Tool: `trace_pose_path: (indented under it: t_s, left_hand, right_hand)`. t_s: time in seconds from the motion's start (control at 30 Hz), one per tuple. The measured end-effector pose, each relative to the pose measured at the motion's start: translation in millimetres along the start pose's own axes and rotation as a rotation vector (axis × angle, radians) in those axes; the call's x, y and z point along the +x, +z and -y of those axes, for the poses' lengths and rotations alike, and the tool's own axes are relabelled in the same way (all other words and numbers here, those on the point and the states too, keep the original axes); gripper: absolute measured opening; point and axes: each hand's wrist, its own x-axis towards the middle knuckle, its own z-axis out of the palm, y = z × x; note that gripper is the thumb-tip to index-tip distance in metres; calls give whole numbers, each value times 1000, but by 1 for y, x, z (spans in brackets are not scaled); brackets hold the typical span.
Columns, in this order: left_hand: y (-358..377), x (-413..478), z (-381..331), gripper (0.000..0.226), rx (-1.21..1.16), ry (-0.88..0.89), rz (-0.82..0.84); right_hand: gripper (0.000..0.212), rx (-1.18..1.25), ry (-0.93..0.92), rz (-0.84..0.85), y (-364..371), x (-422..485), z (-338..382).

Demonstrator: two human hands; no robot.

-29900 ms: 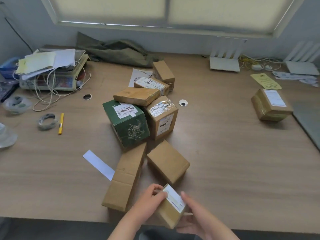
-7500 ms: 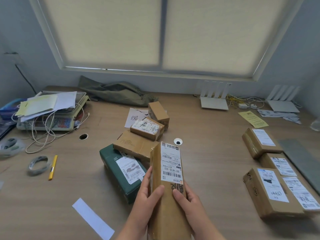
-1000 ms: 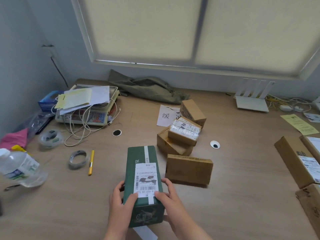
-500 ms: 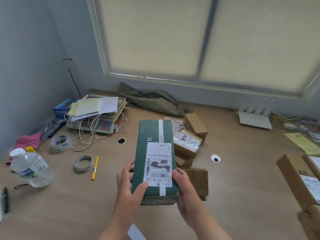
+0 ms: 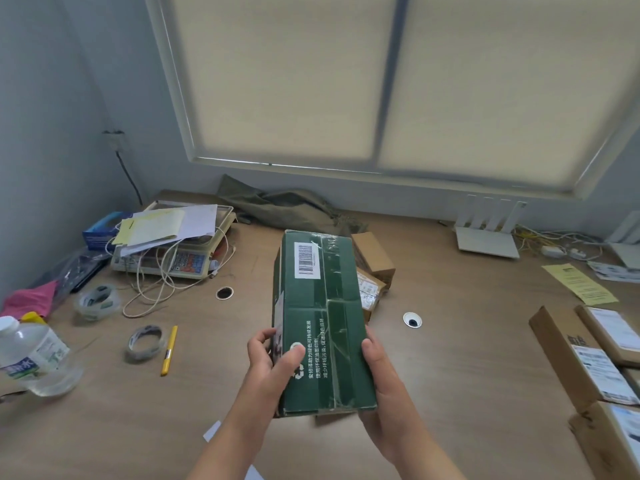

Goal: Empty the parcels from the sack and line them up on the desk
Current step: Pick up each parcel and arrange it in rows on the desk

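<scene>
I hold a long green parcel [image 5: 322,320] up in front of me, above the desk [image 5: 467,358]. My left hand [image 5: 273,358] grips its lower left side with the thumb on the face. My right hand [image 5: 384,379] grips its lower right edge. A barcode sticker and taped seams face me. Behind it, partly hidden, lie small brown parcels [image 5: 372,254]. The olive sack [image 5: 287,209] lies slumped at the back under the window. More brown parcels [image 5: 581,355] sit in a row at the right edge.
On the left stand a scale with papers [image 5: 173,240], loose cables, two tape rolls [image 5: 143,342], a yellow pen [image 5: 169,349] and a water bottle [image 5: 33,358]. A white router [image 5: 486,233] and yellow slip [image 5: 578,284] sit back right. A grommet [image 5: 412,320] is mid-desk.
I lifted the green parcel off the desk and turned it over: the shipping label that faced me is now round the left side, and a taped face with a barcode shows.
</scene>
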Motion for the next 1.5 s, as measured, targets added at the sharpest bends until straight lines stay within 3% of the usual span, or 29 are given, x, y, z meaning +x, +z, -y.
trace_pose_path:
  t_s: [0.2,0.27,0.4,0.67,0.77,0.93,1.07,1.1,1.17,1.23,1.33,1.5]
  left_hand:
    - [1,-2,-1,47,-98,24,139]
    - [0,-1,-2,36,-94,53,106]
    - [2,4,-1,43,-50,68,33]
    - [-5,13,-5,58,93,102,-60]
    - [-5,18,-5,49,87,127,-114]
    - [-7,24,3,24,37,106,-155]
    - [-2,19,0,51,-64,29,-108]
    - [-2,20,0,45,-83,27,-111]
    - [1,20,-2,25,-110,28,-126]
    - [6,18,-3,21,-100,55,-101]
    - [12,13,-5,28,-133,132,-51]
    - [12,17,-1,67,-125,220,65]
  right_hand:
    - [76,-68,47,-80,-11,1,9]
    - [65,-90,54,-101,-16,0,14]
    - [42,-112,37,-77,-17,-4,22]
    - [56,-213,-1,-21,-27,-4,24]
    - [63,-248,-13,-23,-26,-3,20]
    - [45,-206,19,-16,-17,-5,21]
    - [31,35,92,-90,-15,-11,31]
    - [28,45,118,-114,-17,-12,32]
    - [39,31,155,-123,-18,-12,33]
    - [58,29,128,-136,-16,-10,32]
    - [79,32,69,-64,-18,-9,29]
    - [74,43,59,10,-17,-13,28]
